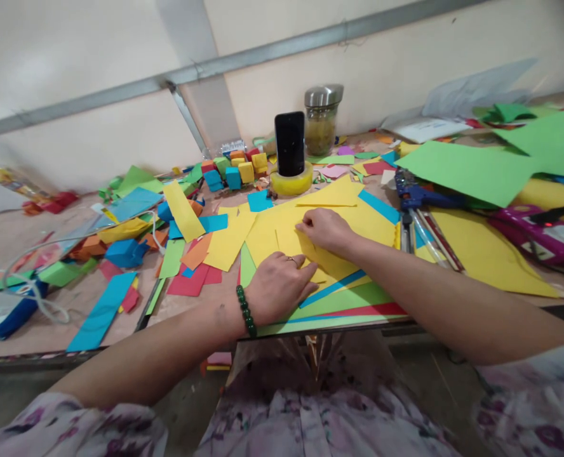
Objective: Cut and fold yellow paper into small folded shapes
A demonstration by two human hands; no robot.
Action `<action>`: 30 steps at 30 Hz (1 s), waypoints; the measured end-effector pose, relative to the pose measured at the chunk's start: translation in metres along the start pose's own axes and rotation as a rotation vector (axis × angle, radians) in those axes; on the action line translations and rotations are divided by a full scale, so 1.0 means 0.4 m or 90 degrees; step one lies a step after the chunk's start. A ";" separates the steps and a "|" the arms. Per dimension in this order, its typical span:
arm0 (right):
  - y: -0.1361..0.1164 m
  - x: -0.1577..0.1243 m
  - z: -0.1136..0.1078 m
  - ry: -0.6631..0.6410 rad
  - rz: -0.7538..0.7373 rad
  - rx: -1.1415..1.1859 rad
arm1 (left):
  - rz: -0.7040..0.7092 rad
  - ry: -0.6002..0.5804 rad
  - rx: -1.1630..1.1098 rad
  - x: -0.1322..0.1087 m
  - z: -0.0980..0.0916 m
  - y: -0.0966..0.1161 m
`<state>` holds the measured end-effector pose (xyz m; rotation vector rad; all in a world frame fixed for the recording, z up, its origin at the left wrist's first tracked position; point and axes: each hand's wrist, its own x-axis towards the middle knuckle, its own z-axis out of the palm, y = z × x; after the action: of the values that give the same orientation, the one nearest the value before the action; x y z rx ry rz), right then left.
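Beneath and around both hands spreads the worktable [6, 235], littered with coloured paper. On it, directly under the hands, lies a broad yellow sheet [377, 219], with a green sheet [358, 295] showing at the near edge, on the wearer's side of the hands. Right of the right forearm rests another yellow sheet [482, 254]; beyond that forearm, farther right, lies a large green sheet [463, 168].

The left hand [277, 287] rests low on the pile, its thumb and fingers loosely apart. Farther out and to its right, the right hand [329, 231] is curled narrow, fingertips down at the paper; whether they pinch an edge I cannot tell.

Between the two hands sits a small yellow piece [288, 242]. It lies just to the near-left of the right fingertips and straight out from the left fingers, so the right fingertips seem nearer. Its long axis appears to slant from the right fingertips back toward the left thumb, though yellow on yellow blurs the outline. Just nearer than the right hand, a slim blue strip [334, 289] runs obliquely, its lower end beside the left fingertips.
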<state>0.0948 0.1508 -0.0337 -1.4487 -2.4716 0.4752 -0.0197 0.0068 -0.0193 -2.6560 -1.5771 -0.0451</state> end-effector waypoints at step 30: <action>-0.012 0.005 -0.039 0.265 0.074 0.758 | -0.579 0.030 -1.300 0.044 -0.010 -0.106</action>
<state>0.0954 0.1527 -0.0175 -0.9816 -1.2923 1.2222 -0.0485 0.0421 -0.0132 -1.3552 -3.3851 -2.9089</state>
